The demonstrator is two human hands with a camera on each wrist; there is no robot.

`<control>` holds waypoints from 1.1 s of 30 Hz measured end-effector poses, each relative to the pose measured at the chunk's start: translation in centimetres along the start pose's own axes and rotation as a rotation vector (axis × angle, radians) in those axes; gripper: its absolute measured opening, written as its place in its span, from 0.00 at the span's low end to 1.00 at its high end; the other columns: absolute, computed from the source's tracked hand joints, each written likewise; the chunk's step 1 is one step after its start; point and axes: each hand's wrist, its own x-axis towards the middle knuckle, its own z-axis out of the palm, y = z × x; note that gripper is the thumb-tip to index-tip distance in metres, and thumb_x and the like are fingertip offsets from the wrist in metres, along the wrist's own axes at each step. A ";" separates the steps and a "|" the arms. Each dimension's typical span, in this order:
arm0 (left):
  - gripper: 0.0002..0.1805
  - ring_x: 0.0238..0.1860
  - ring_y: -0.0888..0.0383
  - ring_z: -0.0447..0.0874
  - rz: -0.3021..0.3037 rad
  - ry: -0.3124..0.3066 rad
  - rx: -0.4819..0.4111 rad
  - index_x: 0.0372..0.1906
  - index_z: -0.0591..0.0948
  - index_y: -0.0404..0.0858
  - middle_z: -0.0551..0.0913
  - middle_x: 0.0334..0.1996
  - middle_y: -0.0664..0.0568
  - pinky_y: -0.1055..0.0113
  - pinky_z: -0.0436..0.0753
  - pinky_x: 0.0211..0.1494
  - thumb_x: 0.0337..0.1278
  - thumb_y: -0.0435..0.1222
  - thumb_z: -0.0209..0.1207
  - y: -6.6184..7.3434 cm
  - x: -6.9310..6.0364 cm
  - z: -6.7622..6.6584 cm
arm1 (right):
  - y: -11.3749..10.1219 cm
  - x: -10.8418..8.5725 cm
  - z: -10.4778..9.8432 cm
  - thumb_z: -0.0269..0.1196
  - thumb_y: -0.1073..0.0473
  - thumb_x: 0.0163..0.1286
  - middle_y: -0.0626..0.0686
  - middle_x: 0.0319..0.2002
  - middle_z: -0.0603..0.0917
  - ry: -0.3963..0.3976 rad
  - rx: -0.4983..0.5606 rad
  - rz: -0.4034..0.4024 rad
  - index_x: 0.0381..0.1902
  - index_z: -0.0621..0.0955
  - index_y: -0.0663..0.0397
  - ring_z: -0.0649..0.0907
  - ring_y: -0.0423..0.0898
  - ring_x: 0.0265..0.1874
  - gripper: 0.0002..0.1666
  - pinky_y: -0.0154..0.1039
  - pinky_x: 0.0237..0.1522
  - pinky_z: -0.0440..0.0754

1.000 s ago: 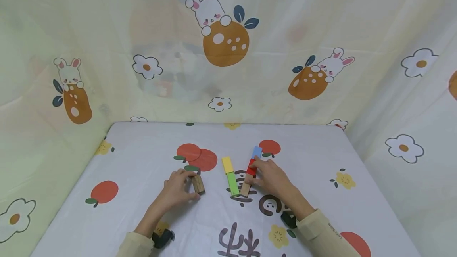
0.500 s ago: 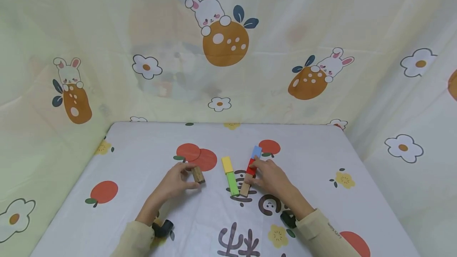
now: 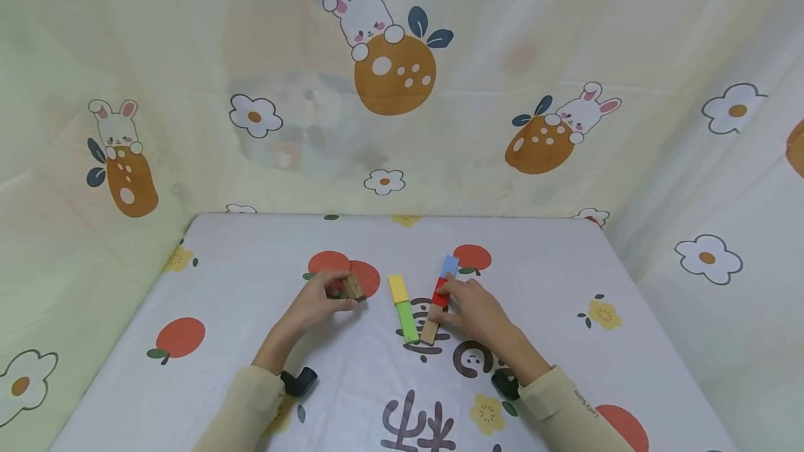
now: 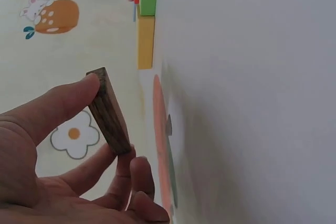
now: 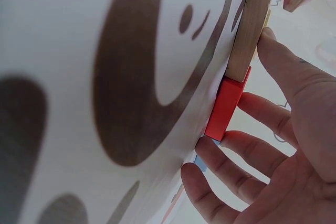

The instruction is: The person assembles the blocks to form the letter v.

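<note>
My left hand pinches a dark brown wooden block between thumb and fingers, raised above the table. My right hand rests at a row of blocks laid end to end: a tan wooden block, a red block and a blue block. In the right wrist view its thumb touches the tan block, and its fairly straight fingers lie against the red one and near the blue. Left of that row, a yellow block and a green block lie end to end.
A white tablecloth printed with fruit, flowers and dark lettering covers the table. Behind it hangs a curtain with rabbit prints. A black strap piece shows at the left wrist, another black piece at the right.
My left hand has lifted the brown block off the table and carried it forward and slightly right. My right hand and the coloured blocks stay practically where they were.
</note>
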 end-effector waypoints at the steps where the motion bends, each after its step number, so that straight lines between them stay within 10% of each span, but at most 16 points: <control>1: 0.39 0.55 0.47 0.77 0.001 0.002 0.001 0.74 0.76 0.37 0.81 0.59 0.42 0.61 0.78 0.53 0.57 0.36 0.75 0.1 0.1 0.0 | 0.0 0.0 0.0 0.78 0.40 0.61 0.59 0.76 0.75 0.001 -0.003 -0.002 0.61 0.85 0.48 0.82 0.56 0.59 0.35 0.49 0.57 0.88; 15: 0.36 0.49 0.51 0.76 0.003 0.001 -0.005 0.74 0.76 0.37 0.81 0.50 0.42 0.66 0.75 0.42 0.60 0.32 0.72 0.8 1.9 0.9 | 0.0 -0.1 -0.2 0.77 0.40 0.61 0.61 0.76 0.75 0.016 -0.006 -0.024 0.62 0.85 0.49 0.82 0.59 0.62 0.35 0.52 0.60 0.88; 33: 0.36 0.67 0.44 0.74 -0.056 0.003 -0.012 0.75 0.75 0.39 0.77 0.69 0.41 0.44 0.79 0.71 0.62 0.36 0.69 2.2 3.8 2.5 | 0.0 0.1 0.2 0.78 0.40 0.61 0.60 0.77 0.75 0.001 -0.002 0.005 0.62 0.85 0.48 0.82 0.58 0.61 0.35 0.51 0.58 0.89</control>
